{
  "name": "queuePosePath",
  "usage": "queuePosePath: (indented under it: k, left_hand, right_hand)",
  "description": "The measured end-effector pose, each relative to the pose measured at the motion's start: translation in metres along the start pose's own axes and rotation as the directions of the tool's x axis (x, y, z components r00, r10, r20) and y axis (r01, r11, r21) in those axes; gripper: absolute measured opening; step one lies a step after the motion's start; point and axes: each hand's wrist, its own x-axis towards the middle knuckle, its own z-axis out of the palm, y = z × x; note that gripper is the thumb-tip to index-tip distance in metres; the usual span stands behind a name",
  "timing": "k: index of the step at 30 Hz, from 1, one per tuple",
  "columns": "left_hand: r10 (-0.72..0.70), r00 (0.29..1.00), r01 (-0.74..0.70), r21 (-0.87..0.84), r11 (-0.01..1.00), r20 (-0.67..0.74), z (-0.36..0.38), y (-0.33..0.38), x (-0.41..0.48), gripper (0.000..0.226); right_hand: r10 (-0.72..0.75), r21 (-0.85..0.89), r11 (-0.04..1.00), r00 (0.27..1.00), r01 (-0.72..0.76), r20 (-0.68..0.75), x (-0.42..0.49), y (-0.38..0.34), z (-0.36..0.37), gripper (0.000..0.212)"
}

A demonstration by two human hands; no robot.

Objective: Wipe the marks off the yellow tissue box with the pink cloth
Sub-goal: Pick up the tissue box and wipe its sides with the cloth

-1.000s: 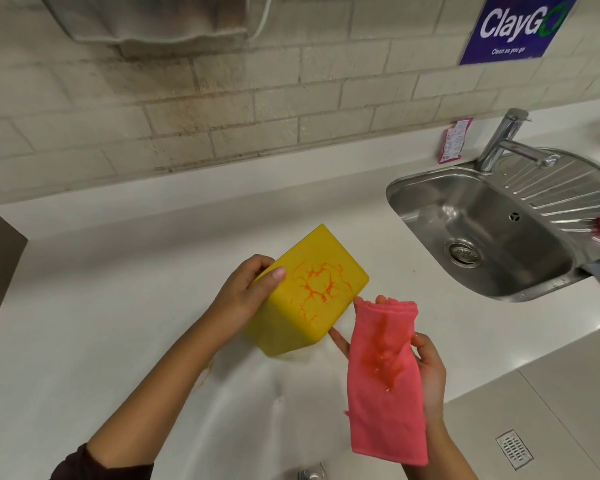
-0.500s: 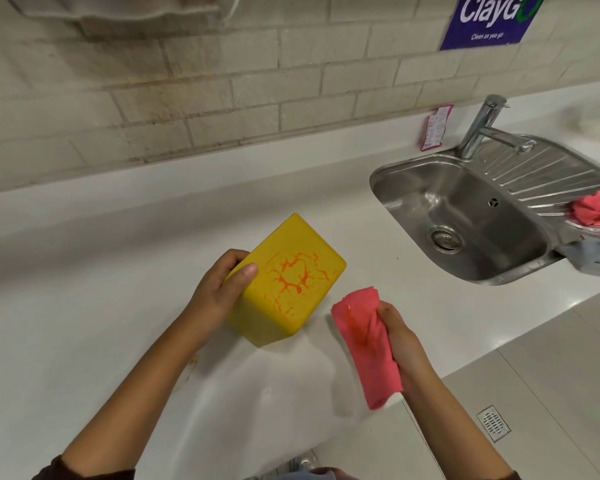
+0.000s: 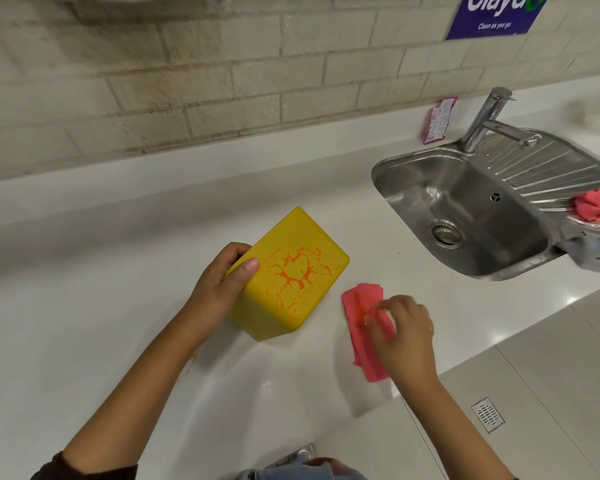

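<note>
White bench (image 3: 84, 306) below a brick wall carries the work. The yellow tissue box (image 3: 288, 306) is held tilted near the bench's middle, its corner gripped by the left hand (image 3: 219, 289). Orange branching marks (image 3: 295, 271) cover the upward face, unwiped. Just beside it, the blurred right hand (image 3: 402, 337) curls its fingers on the pink cloth (image 3: 359, 296). Current step, as judged: gathering the cloth. The next move calls for pressing it onto the marked face.

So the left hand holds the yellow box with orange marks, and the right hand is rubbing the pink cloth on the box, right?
Not quite. The head view shows the cloth is not on the box: the right hand holds it down at the counter, beside the box and apart from it. The left hand does hold the box, and the orange marks are there.
</note>
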Motion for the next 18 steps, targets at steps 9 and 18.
queuePosePath:
  k: [9, 18]
  left_hand:
    - [-0.025, 1.000, 0.025, -0.004, 1.000, -0.006, -0.001, -0.002, 0.001, 0.039]
    - [-0.027, 1.000, 0.027, 0.001, 1.000, -0.004, -0.001, -0.002, 0.000, 0.040]
  right_hand:
    - [0.084, -0.277, 0.961, 0.956, -0.003, 0.281, -0.036, 0.001, 0.010, 0.020]
    - [0.287, 0.105, 0.948, 0.951, -0.299, 0.119, -0.027, 0.009, -0.005, 0.013]
